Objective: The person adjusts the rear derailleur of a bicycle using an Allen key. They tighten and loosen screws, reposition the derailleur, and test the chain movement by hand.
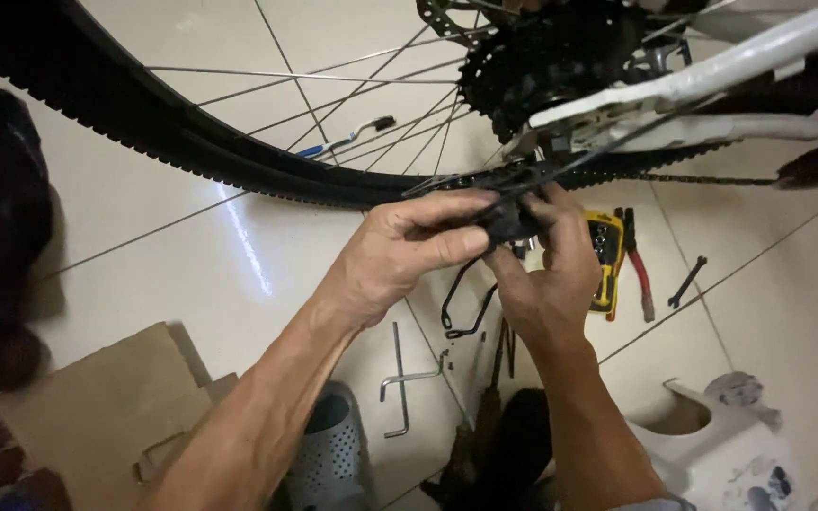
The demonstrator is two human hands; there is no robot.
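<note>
The wheel point(191, 156) fills the upper frame: black knobby tyre, thin spokes, dark cassette point(546, 61) at the hub, with the white frame point(712, 85) crossing above right. Judge the wheel as heavy and stiff; do not take hold of it by the spokes, which are likely to flex.

The derailleur point(508, 213) hangs just below the cassette, where the chain point(712, 178) runs off to the right. Expect it to be a rigid, sprung part, probably greasy and slippery, with pinch points at the chain. Hold it by its body, not by the chain.

Your left hand point(409, 251) comes in from the lower left, forearm raised, thumb on top and fingers curled, its grip closed on the left side of the derailleur. Your right hand point(551, 279) rises from below, wrist bent back, fingers wrapped about the derailleur's right side; its grip is closed there too.

On the floor point(239, 265) lie a hex key point(400, 374), a yellow tool point(605, 260), red-handled pliers point(638, 270) and a small spanner point(686, 282), all well apart from your hands.
</note>
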